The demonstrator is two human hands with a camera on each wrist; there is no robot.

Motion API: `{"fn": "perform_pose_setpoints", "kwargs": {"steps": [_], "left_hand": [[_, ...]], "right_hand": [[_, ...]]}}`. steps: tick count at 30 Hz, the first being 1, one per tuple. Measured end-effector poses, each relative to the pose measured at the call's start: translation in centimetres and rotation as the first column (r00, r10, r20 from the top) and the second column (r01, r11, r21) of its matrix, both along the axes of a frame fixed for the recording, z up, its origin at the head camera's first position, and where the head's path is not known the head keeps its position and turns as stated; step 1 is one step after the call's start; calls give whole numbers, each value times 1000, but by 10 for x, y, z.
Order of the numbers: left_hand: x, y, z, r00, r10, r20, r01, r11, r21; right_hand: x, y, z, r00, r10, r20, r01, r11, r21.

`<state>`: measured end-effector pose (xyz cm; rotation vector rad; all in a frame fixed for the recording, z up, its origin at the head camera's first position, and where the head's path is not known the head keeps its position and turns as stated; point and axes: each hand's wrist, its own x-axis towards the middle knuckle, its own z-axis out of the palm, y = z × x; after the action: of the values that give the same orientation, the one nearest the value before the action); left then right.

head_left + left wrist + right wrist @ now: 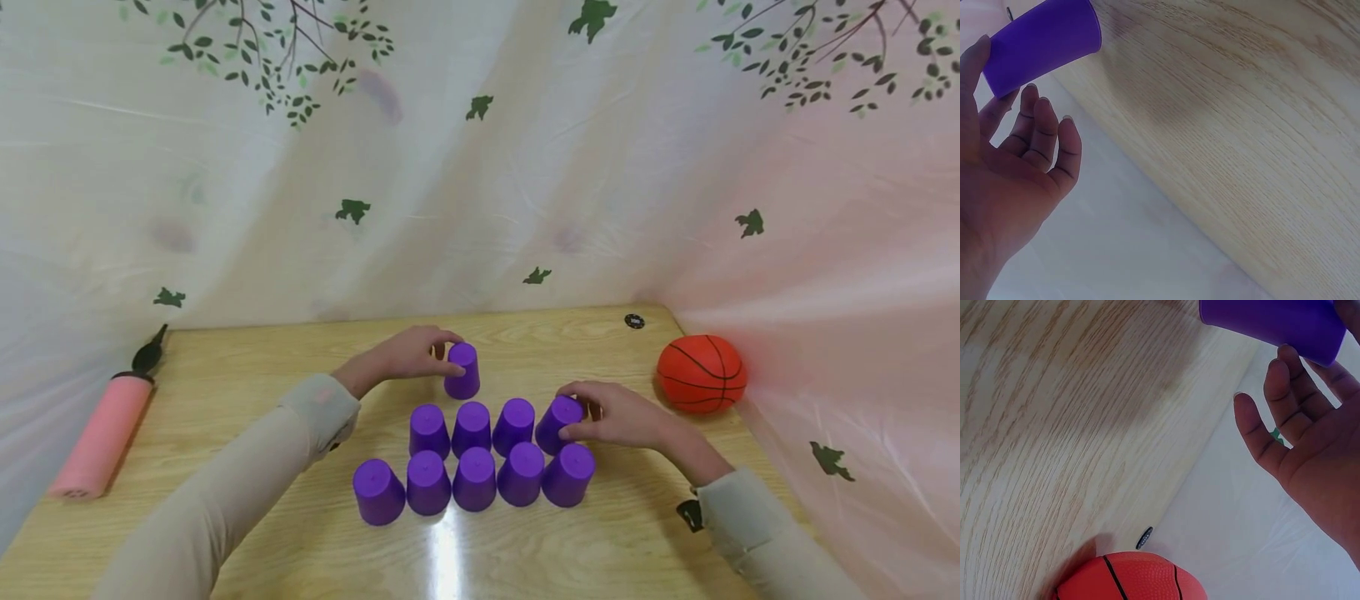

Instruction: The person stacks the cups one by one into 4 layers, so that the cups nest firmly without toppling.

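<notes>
Purple cups (475,479), ten, left hand (408,354) pinching one, right hand (618,414) another

The head view is bright and fairly sharp, with one narrow white streak of glare on the wooden tabletop (630,542) at lower centre. Broad diagonal bands of shade cross the backdrop sheet (480,167), which takes a pinkish glow at right. Both wrist views are dimmer, softer and a little hazy; the left hand (1016,172) and right hand (1319,444) look shaded, and blurry-edged shadows fall at upper centre.
</notes>
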<state>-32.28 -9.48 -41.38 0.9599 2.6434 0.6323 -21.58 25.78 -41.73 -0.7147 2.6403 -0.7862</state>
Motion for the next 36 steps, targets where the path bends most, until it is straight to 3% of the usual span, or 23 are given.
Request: {"fn": "perform_pose_setpoints", "kwargs": {"steps": [23,36], "left_hand": [[0,1,-1,1000,-5,29,5,1000,2],[-1,0,-2,999,-9,36,9,1000,18]], "right_hand": [[-1,0,10,1000,-27,10,27,1000,-14],[-24,-3,35,997,-41,-65,43,999,28]]}}
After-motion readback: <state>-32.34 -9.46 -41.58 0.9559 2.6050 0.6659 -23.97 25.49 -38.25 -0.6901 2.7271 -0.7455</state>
